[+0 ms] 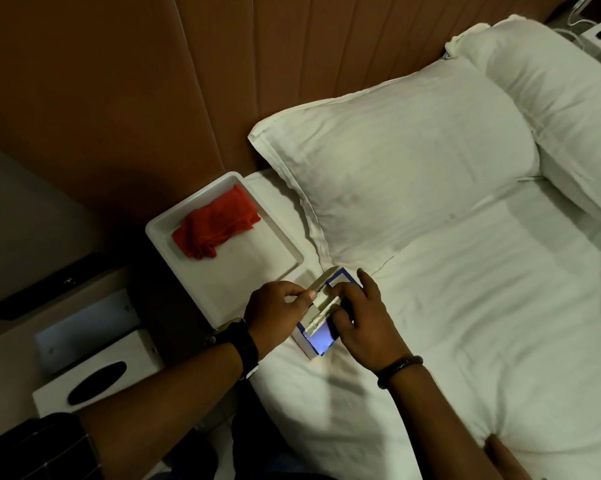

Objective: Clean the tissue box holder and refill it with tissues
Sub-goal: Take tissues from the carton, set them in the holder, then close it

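At lower centre of the frame, a blue tissue pack (318, 336) lay on the bed (465, 306); the left hand (274, 315) pinched its torn flap, and the right hand (363, 322) curled over its top, gripping it.

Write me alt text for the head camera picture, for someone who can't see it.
Two hands work on a blue-and-white tissue pack lying on a white bed: the left hand pinches its lifted flap, the right hand presses on the pack. Behind it, a white tray holds a red cloth, beside a pillow.

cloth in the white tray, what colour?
Red; the cloth lies crumpled in the white tray, plain in the head view.
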A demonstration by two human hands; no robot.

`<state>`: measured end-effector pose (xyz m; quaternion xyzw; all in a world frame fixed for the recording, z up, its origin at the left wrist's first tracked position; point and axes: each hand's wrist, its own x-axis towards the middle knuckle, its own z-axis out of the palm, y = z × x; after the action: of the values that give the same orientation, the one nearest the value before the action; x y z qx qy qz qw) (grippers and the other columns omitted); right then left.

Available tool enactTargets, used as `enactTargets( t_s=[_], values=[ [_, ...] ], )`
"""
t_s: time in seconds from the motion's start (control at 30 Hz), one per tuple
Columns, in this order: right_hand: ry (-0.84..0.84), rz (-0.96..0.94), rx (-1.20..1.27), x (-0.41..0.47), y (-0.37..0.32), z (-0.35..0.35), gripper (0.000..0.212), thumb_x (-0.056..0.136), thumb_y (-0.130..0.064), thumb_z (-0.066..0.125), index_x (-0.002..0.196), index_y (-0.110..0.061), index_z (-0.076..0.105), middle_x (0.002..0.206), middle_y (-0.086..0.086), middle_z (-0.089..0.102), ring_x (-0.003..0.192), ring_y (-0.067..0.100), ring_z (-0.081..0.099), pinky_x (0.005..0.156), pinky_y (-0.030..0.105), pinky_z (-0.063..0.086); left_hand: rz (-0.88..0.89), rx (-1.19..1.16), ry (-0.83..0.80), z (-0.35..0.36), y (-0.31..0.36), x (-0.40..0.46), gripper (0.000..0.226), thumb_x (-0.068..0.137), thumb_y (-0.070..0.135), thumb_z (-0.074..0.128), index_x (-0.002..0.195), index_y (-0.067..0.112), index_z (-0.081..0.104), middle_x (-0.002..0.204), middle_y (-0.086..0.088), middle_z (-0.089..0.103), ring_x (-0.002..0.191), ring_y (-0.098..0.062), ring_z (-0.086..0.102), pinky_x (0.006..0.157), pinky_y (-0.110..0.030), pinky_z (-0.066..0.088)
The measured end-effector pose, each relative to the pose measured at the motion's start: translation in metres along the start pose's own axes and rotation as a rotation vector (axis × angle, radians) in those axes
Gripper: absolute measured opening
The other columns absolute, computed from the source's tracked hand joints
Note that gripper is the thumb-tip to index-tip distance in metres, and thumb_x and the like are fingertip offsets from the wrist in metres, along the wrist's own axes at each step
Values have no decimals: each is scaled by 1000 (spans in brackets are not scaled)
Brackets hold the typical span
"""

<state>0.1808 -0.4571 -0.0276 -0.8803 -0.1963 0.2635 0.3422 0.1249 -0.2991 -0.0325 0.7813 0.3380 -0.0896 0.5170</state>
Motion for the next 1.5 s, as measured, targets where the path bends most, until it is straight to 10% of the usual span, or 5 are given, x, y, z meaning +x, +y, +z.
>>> enactTargets(
  t_s=[0.33,0.47,0.93,1.23,1.5],
  values=[
    [386,-7,500,-14,-5,8,20,80,-3,61,81,-21,50,100,-10,64,102,-11,56,70,4,44,-311,-300,-145,5,12,-5,25,82,15,67,105,12,58,104,-12,64,90,-29,64,72,-44,59],
    [352,38,395,-23,5,5,41,79,8,58,95,-29,56,102,-10,64,85,-2,59,67,9,46,-268,-360,-231,-3,7,-9,21,80,12,53,95,-3,56,84,-13,54,73,-24,51,63,-38,42],
    [178,-16,-262,-7,6,0,42,73,-38,78,100,-15,54,96,-4,49,78,13,47,60,23,31,187,-123,-261,1,-48,-38,76,66,28,71,121,64,33,122,40,40,115,23,41,91,2,33],
    [318,7,-151,-3,-1,-3,13,92,-19,56,80,-15,57,63,-4,56,59,19,53,52,19,32,305,262,-353,-1,-63,-36,128,48,69,78,148,39,4,155,11,23,139,-10,31,108,-37,41],
    [394,113,127,3,6,-10,32,96,-20,52,67,-7,54,55,3,55,54,16,51,50,13,36,314,75,-144,0,-63,-56,103,60,42,76,144,42,16,144,17,30,136,-3,30,111,-31,36]
  ],
)
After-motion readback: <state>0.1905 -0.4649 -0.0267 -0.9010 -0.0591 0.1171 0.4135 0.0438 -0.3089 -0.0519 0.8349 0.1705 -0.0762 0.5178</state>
